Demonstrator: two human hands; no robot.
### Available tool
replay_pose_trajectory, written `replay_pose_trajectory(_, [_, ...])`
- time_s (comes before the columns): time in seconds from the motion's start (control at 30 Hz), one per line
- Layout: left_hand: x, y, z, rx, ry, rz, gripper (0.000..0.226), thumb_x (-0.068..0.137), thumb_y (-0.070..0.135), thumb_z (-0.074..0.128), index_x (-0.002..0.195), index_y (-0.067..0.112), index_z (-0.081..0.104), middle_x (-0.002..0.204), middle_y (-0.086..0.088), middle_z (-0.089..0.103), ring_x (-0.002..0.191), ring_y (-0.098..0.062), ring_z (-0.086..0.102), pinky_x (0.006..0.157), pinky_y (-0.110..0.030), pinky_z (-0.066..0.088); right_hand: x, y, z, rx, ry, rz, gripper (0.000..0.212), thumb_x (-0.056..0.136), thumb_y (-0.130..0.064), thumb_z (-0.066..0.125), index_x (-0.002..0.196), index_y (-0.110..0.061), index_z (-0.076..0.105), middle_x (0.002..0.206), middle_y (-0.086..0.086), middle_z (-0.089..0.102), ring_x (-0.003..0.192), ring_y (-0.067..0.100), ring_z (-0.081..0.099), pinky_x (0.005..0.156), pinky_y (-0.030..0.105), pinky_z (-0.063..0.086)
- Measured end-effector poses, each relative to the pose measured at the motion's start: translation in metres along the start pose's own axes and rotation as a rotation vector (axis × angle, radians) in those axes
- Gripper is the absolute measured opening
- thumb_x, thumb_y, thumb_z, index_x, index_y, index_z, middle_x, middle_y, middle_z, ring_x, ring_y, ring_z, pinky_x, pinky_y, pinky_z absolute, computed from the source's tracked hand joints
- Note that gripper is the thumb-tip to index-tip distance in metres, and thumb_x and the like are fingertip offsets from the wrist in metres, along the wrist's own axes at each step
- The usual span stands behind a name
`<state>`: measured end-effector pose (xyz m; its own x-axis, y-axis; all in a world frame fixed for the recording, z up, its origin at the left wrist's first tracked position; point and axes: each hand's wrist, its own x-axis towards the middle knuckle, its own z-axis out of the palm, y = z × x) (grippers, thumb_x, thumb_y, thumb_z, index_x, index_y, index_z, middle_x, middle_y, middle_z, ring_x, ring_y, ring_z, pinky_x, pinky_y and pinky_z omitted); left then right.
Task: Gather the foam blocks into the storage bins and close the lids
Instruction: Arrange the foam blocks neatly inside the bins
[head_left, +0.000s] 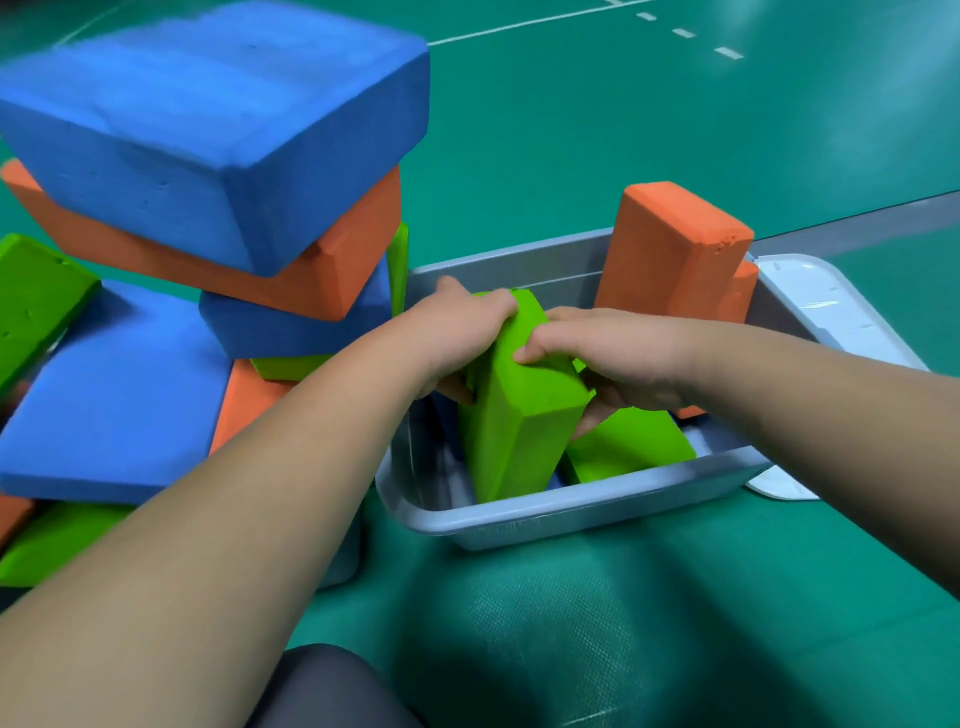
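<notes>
Head view: both hands meet over a grey storage bin that sits on the green floor, and between them they grasp one green foam block. The left hand curls over the block's top far corner. The right hand clamps the near upper edge, fingers on top and thumb tucked down its right side. The block stands steeply on end, its lower part already inside the bin walls, so my read is that it is being wedged into the left part of the bin. Two hands make sense here, since the foam is bulky and has to be steered down past its neighbours.

A second green block lies tilted inside the bin, just right of the held one and touching it. An orange block stands upright at the far right end and rises well above the rim. That one would likely need laying flatter before any lid could shut. A white lid lies off the bin at its right end, partly under it.

To the left, just beside the bin, a loose pile waits: a large blue block rests on top of an orange block, with more blue, green and orange ones beneath. Most of the gathering looks still undone, and a dark knee shows at the bottom edge
</notes>
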<state>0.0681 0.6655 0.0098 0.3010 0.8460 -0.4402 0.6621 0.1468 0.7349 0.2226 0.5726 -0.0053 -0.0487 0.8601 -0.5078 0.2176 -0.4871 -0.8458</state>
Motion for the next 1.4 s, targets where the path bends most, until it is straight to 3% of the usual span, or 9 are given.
replay_pose_trajectory(0.1, [0.01,-0.013,0.006,0.171,-0.026,-0.023,0.076,0.092,0.056,0.053,0.151,0.012,0.033,0.131,-0.009,0.056,0.102,-0.032,0.067,0.077,-0.047,0.064,0.007,0.012,0.007,-0.057,-0.082,0.054,0.031,0.098,-0.034,0.066,0.128,-0.029,0.06,0.119,0.007,0.074,0.113,0.038,0.07,0.088,0.059,0.06])
replay_pose_trajectory(0.2, [0.018,-0.02,0.009,0.533,-0.045,0.043,0.063,0.103,0.057,0.039,0.141,0.007,0.052,0.137,-0.017,0.062,0.114,-0.035,0.063,0.09,-0.036,0.05,0.016,0.025,0.016,-0.064,-0.117,0.091,0.021,0.103,-0.035,0.063,0.124,-0.034,0.063,0.118,0.0,0.076,0.115,0.035,0.07,0.097,0.058,0.057])
replay_pose_trajectory(0.4, [0.02,-0.016,0.008,0.835,-0.063,0.107,0.054,0.111,0.046,0.031,0.139,0.006,0.056,0.138,-0.019,0.06,0.123,-0.035,0.057,0.087,-0.034,0.038,0.024,0.032,0.016,0.033,-0.141,0.075,0.025,0.105,-0.026,0.061,0.129,-0.031,0.065,0.117,-0.002,0.077,0.111,0.033,0.073,0.101,0.054,0.056])
replay_pose_trajectory(0.6, [0.022,-0.013,0.004,0.921,-0.071,0.161,0.046,0.111,0.041,0.036,0.139,0.012,0.059,0.134,-0.015,0.063,0.12,-0.032,0.059,0.085,-0.033,0.04,0.035,0.039,0.017,0.136,-0.179,0.074,0.027,0.105,-0.02,0.06,0.13,-0.029,0.062,0.12,0.001,0.076,0.112,0.039,0.071,0.101,0.058,0.055])
replay_pose_trajectory(0.7, [0.024,-0.013,0.01,0.992,-0.131,0.124,0.047,0.112,0.039,0.033,0.148,0.013,0.051,0.145,-0.015,0.057,0.129,-0.034,0.055,0.098,-0.037,0.042,0.041,0.05,0.022,0.21,-0.209,0.094,0.024,0.106,-0.018,0.059,0.124,-0.033,0.06,0.122,0.003,0.076,0.117,0.04,0.069,0.103,0.059,0.053])
replay_pose_trajectory(1.0, [0.03,-0.01,0.008,1.152,-0.191,0.131,0.051,0.111,0.033,0.043,0.161,0.028,0.034,0.162,0.0,0.041,0.145,-0.028,0.042,0.119,-0.04,0.034,0.052,0.063,0.034,0.097,-0.262,0.098,0.047,0.105,-0.033,0.06,0.149,-0.036,0.046,0.126,-0.005,0.074,0.112,0.031,0.073,0.107,0.05,0.052])
replay_pose_trajectory(1.13, [0.034,-0.017,0.011,1.112,-0.156,0.138,0.052,0.109,0.034,0.047,0.159,0.025,0.037,0.16,-0.005,0.044,0.143,-0.03,0.044,0.116,-0.04,0.036,0.049,0.064,0.034,-0.009,-0.216,0.102,0.041,0.104,-0.043,0.058,0.144,-0.04,0.05,0.126,-0.008,0.073,0.11,0.026,0.074,0.096,0.045,0.059])
replay_pose_trajectory(1.27, [0.043,-0.035,0.015,1.05,-0.068,0.159,0.051,0.103,0.037,0.057,0.152,0.024,0.047,0.148,-0.01,0.049,0.13,-0.034,0.055,0.108,-0.044,0.047,0.048,0.063,0.04,-0.349,-0.149,0.067,0.053,0.094,-0.067,0.053,0.137,-0.035,0.051,0.126,0.006,0.066,0.105,0.042,0.072,0.078,0.058,0.063])
replay_pose_trajectory(1.4, [0.034,-0.037,0.016,1.085,-0.031,0.225,0.042,0.103,0.036,0.058,0.141,0.018,0.058,0.136,-0.011,0.059,0.122,-0.034,0.059,0.1,-0.044,0.051,0.049,0.054,0.038,-0.333,-0.171,0.113,0.069,0.097,-0.063,0.057,0.156,-0.032,0.038,0.143,0.001,0.058,0.097,0.025,0.077,0.083,0.055,0.063])
